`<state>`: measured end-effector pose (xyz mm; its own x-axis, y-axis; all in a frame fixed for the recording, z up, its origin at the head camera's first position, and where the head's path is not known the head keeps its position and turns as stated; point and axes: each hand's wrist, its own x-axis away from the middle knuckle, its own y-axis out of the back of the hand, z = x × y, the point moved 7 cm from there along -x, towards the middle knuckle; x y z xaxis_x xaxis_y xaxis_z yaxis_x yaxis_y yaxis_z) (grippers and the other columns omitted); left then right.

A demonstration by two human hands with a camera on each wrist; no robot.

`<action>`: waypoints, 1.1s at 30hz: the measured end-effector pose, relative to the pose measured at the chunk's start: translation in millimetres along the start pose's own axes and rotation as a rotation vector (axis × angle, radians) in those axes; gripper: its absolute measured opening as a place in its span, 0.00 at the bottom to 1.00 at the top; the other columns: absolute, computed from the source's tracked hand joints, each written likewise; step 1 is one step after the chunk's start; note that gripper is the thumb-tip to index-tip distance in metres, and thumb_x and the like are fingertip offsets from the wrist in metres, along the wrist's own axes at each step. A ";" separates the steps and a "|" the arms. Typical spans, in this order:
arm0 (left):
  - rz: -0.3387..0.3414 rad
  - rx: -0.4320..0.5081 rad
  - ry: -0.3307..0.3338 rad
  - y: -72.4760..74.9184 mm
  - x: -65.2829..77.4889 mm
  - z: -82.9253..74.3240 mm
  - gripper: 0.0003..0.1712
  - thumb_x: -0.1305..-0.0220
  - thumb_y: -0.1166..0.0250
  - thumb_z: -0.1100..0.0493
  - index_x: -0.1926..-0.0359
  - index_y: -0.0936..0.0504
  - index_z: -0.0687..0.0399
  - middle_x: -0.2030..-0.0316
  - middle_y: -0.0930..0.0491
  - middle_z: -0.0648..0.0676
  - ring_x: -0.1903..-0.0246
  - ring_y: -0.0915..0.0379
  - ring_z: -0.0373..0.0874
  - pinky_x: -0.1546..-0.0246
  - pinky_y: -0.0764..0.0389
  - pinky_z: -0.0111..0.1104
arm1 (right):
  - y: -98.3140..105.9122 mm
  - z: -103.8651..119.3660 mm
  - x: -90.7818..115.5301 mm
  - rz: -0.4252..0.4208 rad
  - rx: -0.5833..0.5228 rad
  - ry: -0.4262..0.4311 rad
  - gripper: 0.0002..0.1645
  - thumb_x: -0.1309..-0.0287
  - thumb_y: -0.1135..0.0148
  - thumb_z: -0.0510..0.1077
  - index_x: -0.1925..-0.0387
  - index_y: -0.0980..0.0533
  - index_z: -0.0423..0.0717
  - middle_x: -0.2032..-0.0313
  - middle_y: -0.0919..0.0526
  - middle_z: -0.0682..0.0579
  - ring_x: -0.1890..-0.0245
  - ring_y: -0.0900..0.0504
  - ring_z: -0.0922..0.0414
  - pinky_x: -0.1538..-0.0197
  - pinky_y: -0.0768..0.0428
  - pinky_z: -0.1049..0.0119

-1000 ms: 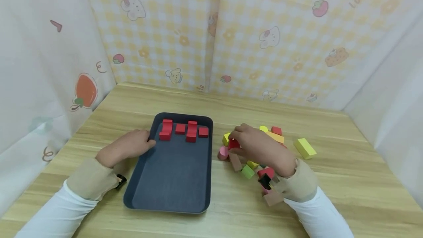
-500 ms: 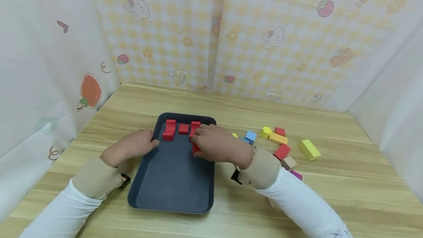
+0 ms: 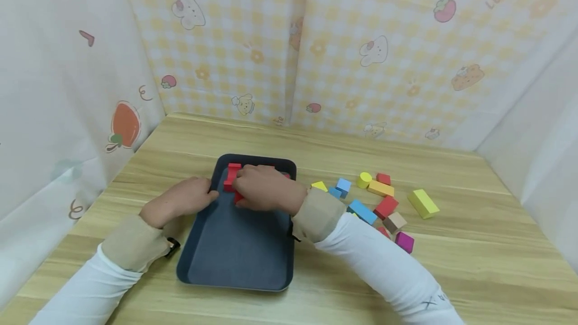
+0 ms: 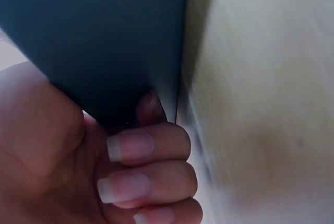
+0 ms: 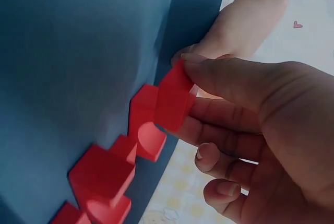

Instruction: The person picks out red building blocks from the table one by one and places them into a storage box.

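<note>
My left hand (image 3: 187, 197) grips the left rim of a dark tray (image 3: 244, 260); in the left wrist view its curled fingers (image 4: 151, 145) lie by the tray wall (image 4: 120, 36). Over the tray's far part, my right hand (image 3: 264, 188) pinches a red block (image 5: 175, 96) between thumb and fingertips. Close beside that block is a red arch-shaped block (image 5: 146, 125), and more red blocks (image 5: 102, 174) stand in a row along the tray's far end. In the head view my right hand hides most of this row and of the held block.
Right of the tray, loose wooden blocks lie scattered on the table (image 3: 474, 245): a red block (image 3: 386, 207), a blue block (image 3: 362, 212), a yellow cylinder (image 3: 364, 180), a purple block (image 3: 404, 242) and others. A yellow block (image 3: 423, 203) lies farther right. Curtains surround the table's back and sides.
My right hand has lifted a red block from the loose pile and carried it left into the tray, then farther left along the row. My left hand has kept its grip on the rim.
</note>
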<state>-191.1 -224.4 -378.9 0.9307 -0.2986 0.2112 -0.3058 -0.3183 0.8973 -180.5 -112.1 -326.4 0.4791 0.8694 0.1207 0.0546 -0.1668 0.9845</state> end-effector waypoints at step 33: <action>0.003 0.009 -0.025 -0.6 -1.4 -0.3 0.17 0.34 0.54 0.58 0.79 0.30 0.54 0.86 0.37 0.49 0.86 0.39 0.42 0.80 0.35 0.34 | -26.5 16.9 -31.0 0.009 -0.159 -0.082 0.10 0.45 0.38 0.54 0.71 0.22 0.53 0.71 0.23 0.57 0.70 0.29 0.64 0.68 0.26 0.72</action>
<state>-192.1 -223.5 -379.5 0.9245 -0.3222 0.2036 -0.3102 -0.3256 0.8932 -182.0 -142.5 -358.3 0.5495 0.8260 0.1254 -0.0858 -0.0935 0.9919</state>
